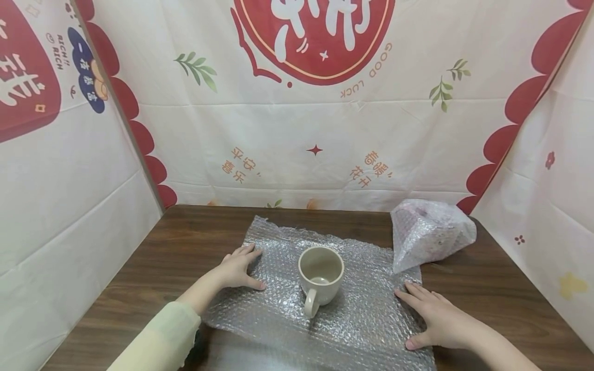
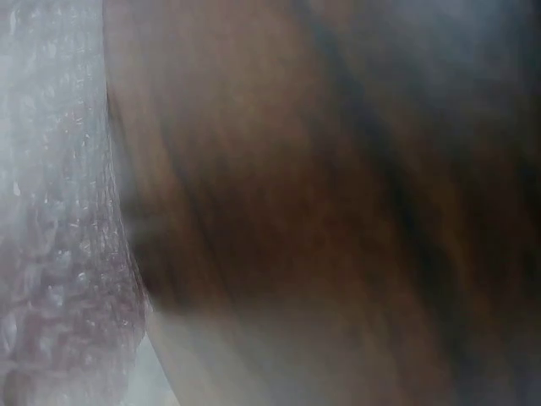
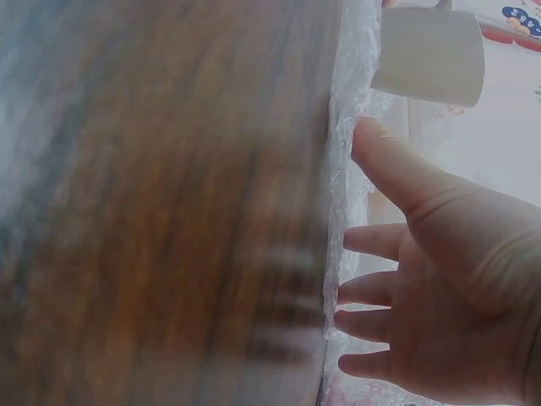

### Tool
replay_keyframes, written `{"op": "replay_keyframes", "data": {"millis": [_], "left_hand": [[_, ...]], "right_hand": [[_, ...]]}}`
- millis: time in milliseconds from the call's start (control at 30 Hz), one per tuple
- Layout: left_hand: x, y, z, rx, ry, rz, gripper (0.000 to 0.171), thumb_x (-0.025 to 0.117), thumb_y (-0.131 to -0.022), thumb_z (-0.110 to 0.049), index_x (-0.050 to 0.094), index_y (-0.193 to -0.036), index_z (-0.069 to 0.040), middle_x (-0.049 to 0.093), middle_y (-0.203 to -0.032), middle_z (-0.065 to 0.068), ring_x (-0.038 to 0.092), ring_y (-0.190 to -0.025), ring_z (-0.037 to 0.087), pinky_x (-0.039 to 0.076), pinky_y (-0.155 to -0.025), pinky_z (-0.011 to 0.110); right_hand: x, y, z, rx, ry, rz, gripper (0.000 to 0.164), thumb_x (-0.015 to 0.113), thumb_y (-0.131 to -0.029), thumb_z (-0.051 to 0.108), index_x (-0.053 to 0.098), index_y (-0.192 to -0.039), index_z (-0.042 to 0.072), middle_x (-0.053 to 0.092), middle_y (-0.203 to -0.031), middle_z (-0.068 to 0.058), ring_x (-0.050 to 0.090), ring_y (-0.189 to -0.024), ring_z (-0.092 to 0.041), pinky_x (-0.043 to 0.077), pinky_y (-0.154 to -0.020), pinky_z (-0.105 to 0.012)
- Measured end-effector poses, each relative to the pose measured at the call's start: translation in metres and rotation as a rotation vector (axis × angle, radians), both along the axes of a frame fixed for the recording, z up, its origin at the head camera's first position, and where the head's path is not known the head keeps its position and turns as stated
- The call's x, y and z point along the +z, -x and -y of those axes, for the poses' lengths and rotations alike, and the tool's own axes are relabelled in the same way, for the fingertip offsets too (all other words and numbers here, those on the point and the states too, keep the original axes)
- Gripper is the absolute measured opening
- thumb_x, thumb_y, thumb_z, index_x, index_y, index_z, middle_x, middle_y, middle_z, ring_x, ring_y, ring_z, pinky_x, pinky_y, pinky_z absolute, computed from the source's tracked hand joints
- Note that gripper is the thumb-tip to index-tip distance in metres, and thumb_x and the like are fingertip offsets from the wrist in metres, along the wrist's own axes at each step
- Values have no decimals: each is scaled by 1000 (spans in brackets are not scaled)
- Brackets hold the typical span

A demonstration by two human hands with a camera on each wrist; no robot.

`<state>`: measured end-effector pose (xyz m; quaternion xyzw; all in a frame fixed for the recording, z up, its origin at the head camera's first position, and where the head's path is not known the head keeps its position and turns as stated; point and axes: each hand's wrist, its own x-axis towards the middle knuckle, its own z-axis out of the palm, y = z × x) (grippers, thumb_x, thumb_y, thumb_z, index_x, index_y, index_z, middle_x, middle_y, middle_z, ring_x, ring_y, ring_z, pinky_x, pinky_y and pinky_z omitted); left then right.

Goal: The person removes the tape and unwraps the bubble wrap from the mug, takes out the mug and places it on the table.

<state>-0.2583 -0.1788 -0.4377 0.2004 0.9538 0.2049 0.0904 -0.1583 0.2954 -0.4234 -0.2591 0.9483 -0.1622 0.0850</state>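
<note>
A beige mug [image 1: 327, 294] stands upright on a flat sheet of bubble wrap [image 1: 371, 314], its handle toward me and its inside bare. My left hand [image 1: 236, 270] rests on the sheet's left edge with fingers spread. On the right edge lies my right hand [image 1: 438, 318], its fingers straight and spread and its fingertips touching the wrap. Neither hand touches the mug. The right wrist view shows the same right hand [image 3: 456, 271] at the wrap's edge, with the mug [image 3: 431, 55] beyond. In the left wrist view the bubble wrap [image 2: 59, 194] appears, but no fingers can be made out.
At the back right of the dark wood table [image 1: 185, 239], a bubble-wrapped bundle [image 1: 431, 232] with pinkish contents sits by the sheet's corner. A printed white cloth [image 1: 287, 129] hangs behind the table, with similar cloth at both sides.
</note>
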Motion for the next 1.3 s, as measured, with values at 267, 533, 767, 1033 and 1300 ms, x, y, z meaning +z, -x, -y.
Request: {"op": "replay_keyframes", "data": {"millis": [267,533,767,1033,1300], "left_hand": [[3,-3,-1,21,6,12,101,82,-68,-52,37,-147,-8,20,-154,21,15,-140,42,16,-104,68],[4,-5,1,34,27,13,100,81,-69,-53,38,-147,-7,22,-153,23,18,-139,43,20,-104,66],[4,-10,2,36,31,5,98,79,-70,-52,38,-146,-6,22,-152,24,18,-139,44,19,-103,68],[16,-13,-1,26,-3,8,89,77,-75,-50,45,-140,0,32,-147,27,25,-136,46,23,-103,66],[37,-16,-2,48,-167,7,76,77,-80,-33,45,-139,1,44,-141,23,38,-131,39,33,-104,53]], "right_hand": [[1,1,0,-6,-1,13,106,72,-61,67,46,-139,1,32,-143,-35,29,-129,-54,24,-92,-75],[3,3,2,-2,10,29,106,73,-60,66,45,-140,1,30,-143,-35,27,-130,-55,21,-94,-74],[4,4,3,4,-11,21,106,73,-60,67,46,-139,1,32,-143,-35,28,-129,-54,21,-95,-74],[14,5,1,33,8,-61,87,71,-71,63,55,-131,2,46,-134,-30,42,-121,-51,33,-92,-69],[34,10,8,0,100,-104,70,71,-83,47,54,-132,0,57,-129,-16,53,-117,-37,43,-91,-56]]}}
